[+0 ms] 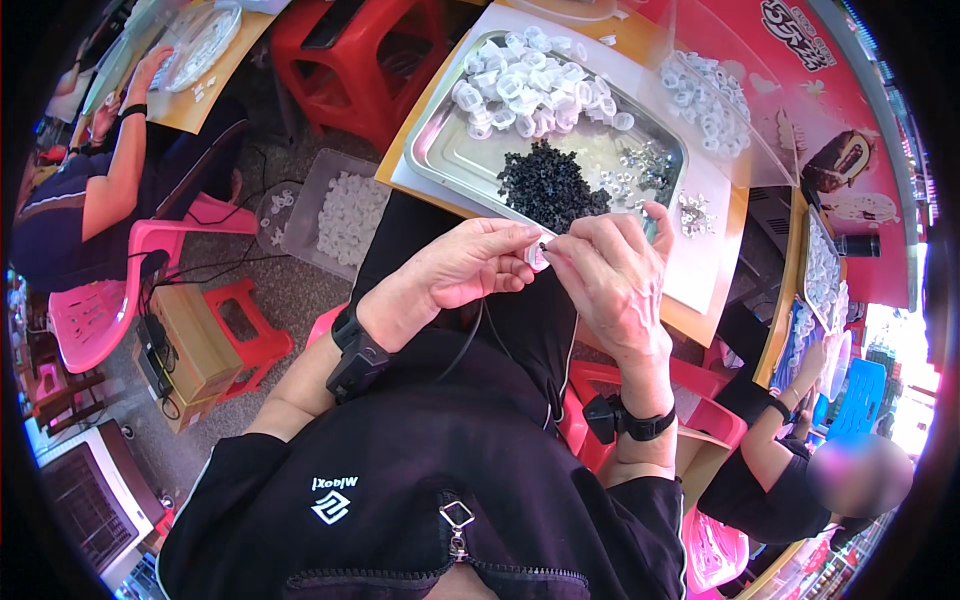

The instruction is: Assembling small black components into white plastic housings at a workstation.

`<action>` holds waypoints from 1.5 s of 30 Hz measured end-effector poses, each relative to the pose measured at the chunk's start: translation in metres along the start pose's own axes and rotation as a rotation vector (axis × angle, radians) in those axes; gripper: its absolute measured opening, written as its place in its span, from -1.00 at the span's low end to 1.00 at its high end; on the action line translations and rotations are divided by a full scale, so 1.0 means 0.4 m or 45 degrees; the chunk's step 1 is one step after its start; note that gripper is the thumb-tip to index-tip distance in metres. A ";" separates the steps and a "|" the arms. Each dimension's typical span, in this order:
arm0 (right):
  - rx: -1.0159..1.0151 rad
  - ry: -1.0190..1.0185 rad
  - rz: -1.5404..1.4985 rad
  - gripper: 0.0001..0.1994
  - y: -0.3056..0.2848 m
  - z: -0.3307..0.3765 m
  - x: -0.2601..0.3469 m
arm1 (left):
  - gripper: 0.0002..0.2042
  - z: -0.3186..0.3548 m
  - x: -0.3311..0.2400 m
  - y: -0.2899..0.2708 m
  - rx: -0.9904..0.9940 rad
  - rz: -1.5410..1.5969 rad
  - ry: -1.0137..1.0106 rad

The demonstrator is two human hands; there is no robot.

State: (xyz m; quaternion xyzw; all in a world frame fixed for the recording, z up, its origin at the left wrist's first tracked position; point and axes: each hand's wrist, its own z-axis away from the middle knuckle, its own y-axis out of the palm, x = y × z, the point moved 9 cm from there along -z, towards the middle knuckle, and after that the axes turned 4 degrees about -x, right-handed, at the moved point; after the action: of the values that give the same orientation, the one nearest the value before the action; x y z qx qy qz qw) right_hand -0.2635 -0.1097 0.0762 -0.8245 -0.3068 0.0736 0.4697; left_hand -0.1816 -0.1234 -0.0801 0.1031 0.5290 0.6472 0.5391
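We judge that we are partway through a single piece, with plenty left around it. The white piece [537, 261] is between our two hands, at the near edge of the table [729, 262] and in front of the tray [452, 152]. Our left hand [462, 264] pinches it between thumb and bent fingers; our right hand [612, 278] has its thumb and forefinger closed in at the piece, by a tiny black bit [543, 246] at its top. We cannot tell whether that bit is seated or only being held there.

As for what is left, a dark heap of black parts [545, 185] fills the near middle of the tray, clear cups [530, 88] are piled at its far side, and small shiny parts [640, 172] are scattered at its right. More clear pieces [706, 103] lie beyond the tray, far right. On the floor to the left, a bin [302, 222] holds many white pieces [352, 212]; we cannot say if those are finished.

The piece itself looks small, pale and rounded, like plastic, with the black spot showing clearly against it. Our fingers hide most of its shape.
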 end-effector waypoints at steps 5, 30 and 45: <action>-0.010 -0.017 0.009 -0.89 0.001 0.006 0.001 | -0.78 -0.003 0.014 0.003 0.005 0.025 -0.044; 0.225 1.157 -1.133 -0.84 0.149 0.155 -0.138 | -0.78 -0.006 0.012 -0.002 -0.032 -0.082 0.058; -0.062 1.193 -0.998 -0.91 0.139 0.181 -0.137 | -0.87 0.027 -0.081 0.042 -0.249 -0.763 0.763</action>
State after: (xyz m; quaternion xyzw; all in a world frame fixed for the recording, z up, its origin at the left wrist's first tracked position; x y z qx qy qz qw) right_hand -0.3126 -0.1089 -0.0183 -0.6055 -0.3497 -0.4821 0.5278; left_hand -0.1710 -0.1408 -0.0479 -0.2990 0.6048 0.5106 0.5330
